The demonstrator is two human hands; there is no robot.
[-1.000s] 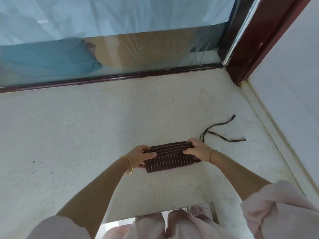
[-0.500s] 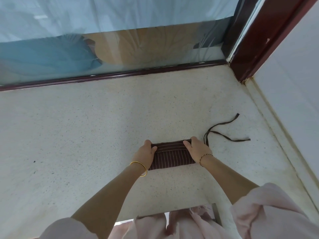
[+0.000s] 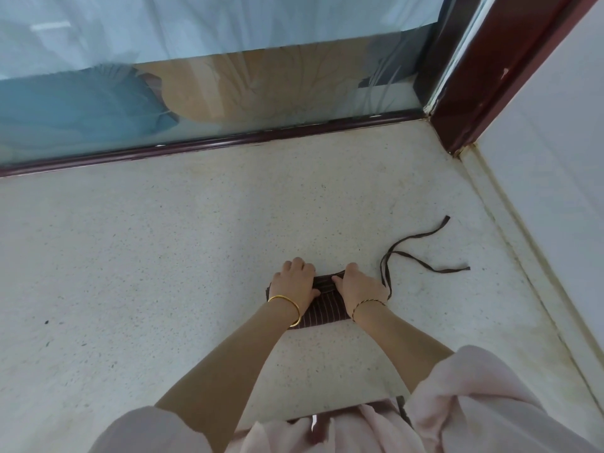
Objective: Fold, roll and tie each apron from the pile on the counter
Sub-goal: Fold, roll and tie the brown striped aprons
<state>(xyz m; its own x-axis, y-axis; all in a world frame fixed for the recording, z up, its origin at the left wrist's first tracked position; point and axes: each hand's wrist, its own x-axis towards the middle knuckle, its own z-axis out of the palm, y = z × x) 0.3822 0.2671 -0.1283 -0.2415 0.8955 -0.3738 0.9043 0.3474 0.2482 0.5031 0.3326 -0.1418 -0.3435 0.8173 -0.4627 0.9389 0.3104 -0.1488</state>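
Note:
A dark brown apron (image 3: 323, 313) with thin pale stripes lies folded and partly rolled on the speckled white counter (image 3: 163, 256). My left hand (image 3: 294, 282) grips the left part of the roll, fingers curled over its far side. My right hand (image 3: 359, 286) grips the right part in the same way. The hands sit close together and hide most of the roll. Two thin dark apron straps (image 3: 421, 259) trail loose on the counter to the right of my right hand.
A glass pane (image 3: 228, 76) in a dark red frame (image 3: 212, 143) bounds the counter at the back. A white wall (image 3: 555, 191) closes the right side. The counter's front edge (image 3: 327, 410) runs just above my pink sleeves.
Both hands have moved closer together and slid over the top of the apron. The roll has turned away from me and looks tighter, with less striped cloth showing.

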